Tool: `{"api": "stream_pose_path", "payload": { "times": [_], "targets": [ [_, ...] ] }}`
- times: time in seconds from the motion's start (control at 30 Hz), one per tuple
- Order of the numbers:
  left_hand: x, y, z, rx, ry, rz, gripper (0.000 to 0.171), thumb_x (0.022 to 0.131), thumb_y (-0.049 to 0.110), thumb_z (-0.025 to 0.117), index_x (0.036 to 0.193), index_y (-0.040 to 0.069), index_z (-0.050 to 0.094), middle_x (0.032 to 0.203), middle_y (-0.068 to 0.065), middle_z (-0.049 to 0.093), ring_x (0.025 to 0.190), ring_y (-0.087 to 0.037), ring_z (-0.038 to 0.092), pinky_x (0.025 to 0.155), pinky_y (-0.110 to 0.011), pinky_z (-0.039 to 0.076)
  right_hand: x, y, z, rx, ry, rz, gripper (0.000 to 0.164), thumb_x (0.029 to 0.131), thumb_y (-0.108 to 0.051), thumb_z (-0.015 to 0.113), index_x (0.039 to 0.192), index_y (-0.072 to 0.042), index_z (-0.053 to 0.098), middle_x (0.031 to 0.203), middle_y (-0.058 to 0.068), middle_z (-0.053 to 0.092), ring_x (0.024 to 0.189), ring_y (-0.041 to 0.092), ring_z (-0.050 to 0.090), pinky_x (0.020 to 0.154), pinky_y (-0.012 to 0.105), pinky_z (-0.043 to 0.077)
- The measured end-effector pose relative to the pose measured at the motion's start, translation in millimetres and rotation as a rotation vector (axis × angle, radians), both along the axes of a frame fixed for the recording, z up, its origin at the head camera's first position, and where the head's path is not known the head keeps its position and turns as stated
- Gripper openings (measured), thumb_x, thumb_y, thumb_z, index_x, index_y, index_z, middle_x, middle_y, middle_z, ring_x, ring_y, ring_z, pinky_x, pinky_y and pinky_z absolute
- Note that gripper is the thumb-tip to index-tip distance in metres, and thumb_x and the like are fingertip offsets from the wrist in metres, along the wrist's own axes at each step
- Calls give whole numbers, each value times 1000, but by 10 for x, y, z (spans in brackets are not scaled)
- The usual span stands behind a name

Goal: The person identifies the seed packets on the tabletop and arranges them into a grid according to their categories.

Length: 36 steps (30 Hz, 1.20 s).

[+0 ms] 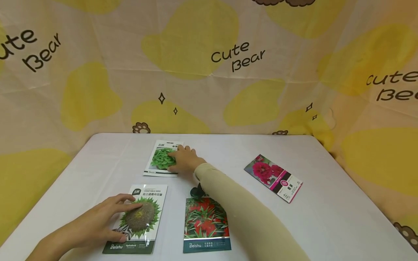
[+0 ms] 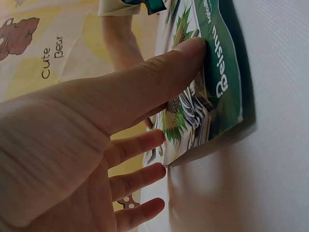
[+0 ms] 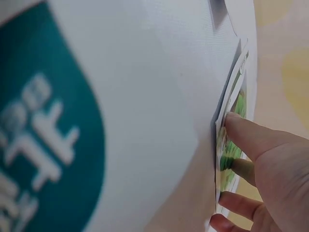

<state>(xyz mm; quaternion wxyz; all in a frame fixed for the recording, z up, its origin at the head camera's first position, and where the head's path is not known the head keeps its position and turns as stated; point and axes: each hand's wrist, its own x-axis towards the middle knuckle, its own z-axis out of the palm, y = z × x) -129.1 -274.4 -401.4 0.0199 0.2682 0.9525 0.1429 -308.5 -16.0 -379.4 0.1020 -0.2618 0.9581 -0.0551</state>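
My left hand [image 1: 98, 219] rests on a sunflower seed packet [image 1: 145, 217] at the front left, thumb near its lower edge and index finger on the picture. In the left wrist view the thumb [image 2: 188, 53] lies on the packet [image 2: 227, 72] while the other fingers spread past its side. Farther back, my right hand [image 1: 187, 159] touches the right part of a white seed packet with green leaves [image 1: 160, 159]. The right wrist view shows the thumb [image 3: 236, 123] and fingertips spread over that leafy packet [image 3: 236, 104], which lies on the table.
A seed packet with red flowers [image 1: 205, 221] lies front centre, partly under the right sleeve [image 1: 241, 203]. To the right, a packet with magenta flowers [image 1: 274, 177] lies slanted on the white table [image 1: 326, 224]. A yellow patterned cloth [image 1: 196, 40] hangs behind the table.
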Motion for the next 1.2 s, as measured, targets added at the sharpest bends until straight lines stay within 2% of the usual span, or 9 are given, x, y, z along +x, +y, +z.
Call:
{"api": "stream_pose_path", "payload": {
  "times": [0.3,0.5,0.63,0.87,1.2],
  "targets": [
    [-8,6,-1,-1,11,3,82,69,72,75,140,34,60,141,3,52,125,-28,52,91,-40,53,9,-37,2,-13,14,4,65,98,-55,57,156,-34,38,146,4,45,118,22,43,100,39,37],
    [-3,6,-8,2,43,-23,82,69,69,76,140,31,61,139,1,53,122,-29,53,91,-39,53,-14,-68,-10,-4,24,-4,65,98,-56,57,157,-35,38,148,3,45,123,23,44,101,40,39],
    [-5,0,-6,-7,34,-18,83,69,69,77,140,31,61,140,1,53,123,-29,53,91,-39,53,-19,-100,-13,-3,35,-9,65,98,-56,58,156,-34,39,150,3,44,124,23,45,102,40,40],
    [-1,-17,-7,-9,49,-18,81,69,70,76,140,34,60,139,2,53,122,-27,53,90,-37,53,13,-156,-5,-14,35,-41,62,99,-55,56,155,-36,40,158,2,38,139,27,41,112,44,38],
    [-19,-17,-28,-7,37,-18,81,69,71,75,140,34,60,140,2,53,122,-27,53,90,-38,53,58,-211,-12,19,55,-96,61,99,-57,53,156,-40,37,157,-2,40,133,25,42,107,43,39]
  ]
}}
